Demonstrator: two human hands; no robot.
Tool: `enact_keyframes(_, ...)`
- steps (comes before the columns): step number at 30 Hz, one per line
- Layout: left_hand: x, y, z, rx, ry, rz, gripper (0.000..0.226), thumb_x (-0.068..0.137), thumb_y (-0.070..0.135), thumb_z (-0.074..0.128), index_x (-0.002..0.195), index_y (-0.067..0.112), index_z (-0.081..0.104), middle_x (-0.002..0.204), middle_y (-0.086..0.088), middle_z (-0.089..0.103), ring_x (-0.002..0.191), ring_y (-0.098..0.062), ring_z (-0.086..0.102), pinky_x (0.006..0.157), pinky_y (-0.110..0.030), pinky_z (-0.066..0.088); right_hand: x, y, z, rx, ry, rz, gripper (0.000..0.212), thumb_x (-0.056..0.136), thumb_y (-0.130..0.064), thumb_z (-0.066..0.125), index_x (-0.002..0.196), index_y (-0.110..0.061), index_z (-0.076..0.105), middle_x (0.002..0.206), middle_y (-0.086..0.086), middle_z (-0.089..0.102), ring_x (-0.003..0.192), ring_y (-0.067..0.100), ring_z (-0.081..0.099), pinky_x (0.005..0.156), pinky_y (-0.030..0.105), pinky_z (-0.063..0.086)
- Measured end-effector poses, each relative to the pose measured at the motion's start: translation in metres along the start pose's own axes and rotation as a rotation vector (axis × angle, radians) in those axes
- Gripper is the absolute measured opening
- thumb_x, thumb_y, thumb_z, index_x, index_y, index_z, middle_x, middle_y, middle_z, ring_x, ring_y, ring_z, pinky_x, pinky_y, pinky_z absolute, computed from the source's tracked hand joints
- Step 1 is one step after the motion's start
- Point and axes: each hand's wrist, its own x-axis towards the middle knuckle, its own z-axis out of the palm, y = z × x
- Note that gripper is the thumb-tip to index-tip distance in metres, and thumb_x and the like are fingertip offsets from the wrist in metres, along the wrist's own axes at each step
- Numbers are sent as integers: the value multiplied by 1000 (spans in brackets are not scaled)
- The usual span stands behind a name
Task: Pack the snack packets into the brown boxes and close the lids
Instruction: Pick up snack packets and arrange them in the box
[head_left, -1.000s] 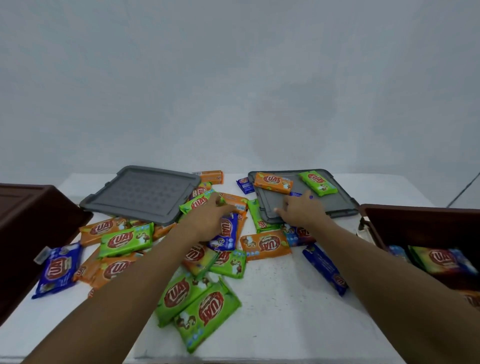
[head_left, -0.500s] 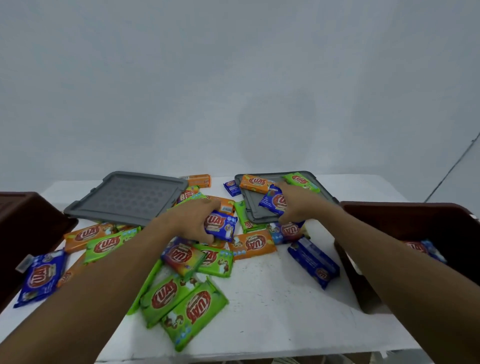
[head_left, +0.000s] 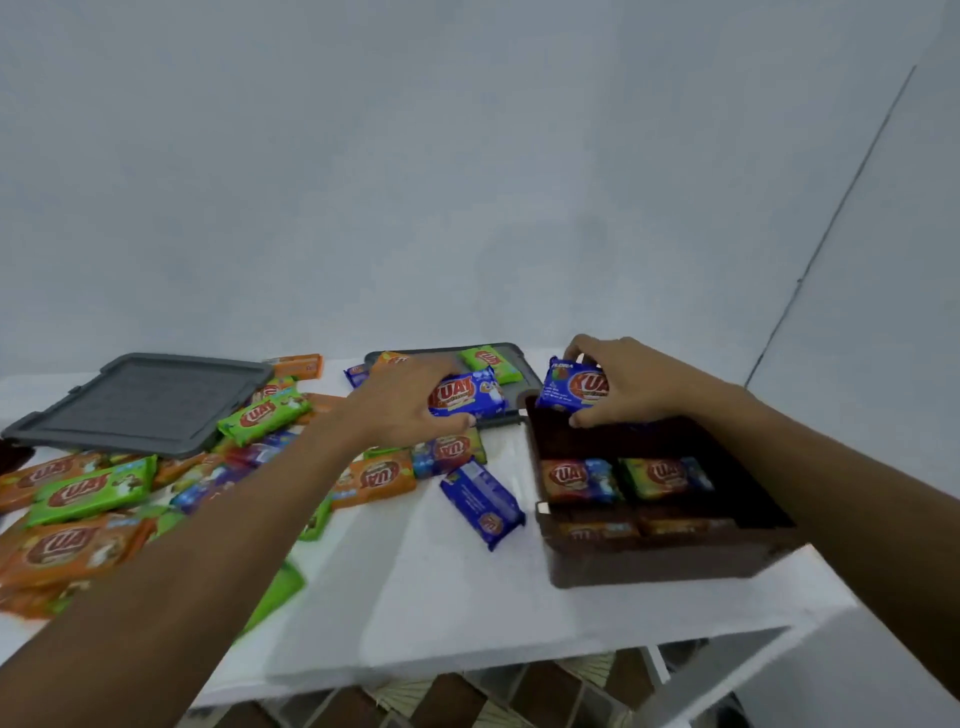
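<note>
My right hand (head_left: 631, 382) grips a blue snack packet (head_left: 571, 385) over the far left corner of the open brown box (head_left: 649, 564) at the right. Inside the box lie an orange packet (head_left: 574, 479) and a green packet (head_left: 665, 475), with more beneath. My left hand (head_left: 400, 408) holds another blue packet (head_left: 467, 397) above the table, just left of the box. Many green, orange and blue packets (head_left: 88, 491) are spread over the left and middle of the white table (head_left: 467, 613).
Two grey lids lie at the back: one at the left (head_left: 140, 400), one in the middle (head_left: 514, 387) with a green packet (head_left: 491, 362) on it. A blue packet (head_left: 483, 503) lies beside the box. The table's front edge is near; patterned floor shows below.
Both hands have lifted blue packets and moved right. The right hand now holds its packet over the brown box. The view has swung right, and the left brown box is out of sight.
</note>
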Motion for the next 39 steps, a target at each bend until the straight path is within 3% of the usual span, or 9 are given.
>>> enact_keyframes(7,54,106,30,21,35,163,72,78,55,69,134,16,44,120,1,48,102,-15,51,80,-30,45,-47,102,15,-173,-101,32,78,64,-53,78,132,-29,47,114,-6,50,102,16,52,89,36,48)
enact_keyframes(12,85,150,66,220,-156,154,71,77,54,69,131,12,47,120,-6,50,108,-22,52,88,-39,47,-52,136,46,-249,-182,1,77,69,-51,78,136,-28,46,125,-5,51,115,17,51,91,33,48)
enact_keyframes(15,90,159,88,323,-317,116,71,77,53,70,132,16,46,123,-7,53,113,-28,53,86,-43,49,-51,140,57,-413,-182,-91,70,77,-47,73,137,-27,44,128,-1,51,116,19,50,88,37,50)
enact_keyframes(18,90,161,105,458,-415,93,68,78,51,71,133,16,50,126,-6,53,112,-28,55,74,-41,45,-48,141,60,-466,-194,-79,62,83,-43,68,136,-23,46,130,3,53,115,22,53,88,36,49)
enact_keyframes(22,90,163,109,504,-399,88,63,80,43,74,132,14,53,132,-6,43,109,-28,54,73,-41,48,-44,142,63,-412,-225,-52,63,82,-42,70,136,-23,44,131,4,55,113,22,57,89,36,50)
enact_keyframes(28,92,163,114,524,-451,71,91,76,44,78,148,18,28,140,-7,46,113,-30,57,83,-42,52,-42,142,72,-369,-199,-75,74,77,-52,72,136,-23,38,130,4,55,112,24,58,84,37,51)
enact_keyframes(39,93,159,116,500,-415,-18,77,71,50,80,132,15,49,123,-7,59,109,-29,59,81,-42,52,-43,140,70,-336,-167,-45,69,78,-47,74,133,-20,42,129,5,57,112,24,58,85,37,52)
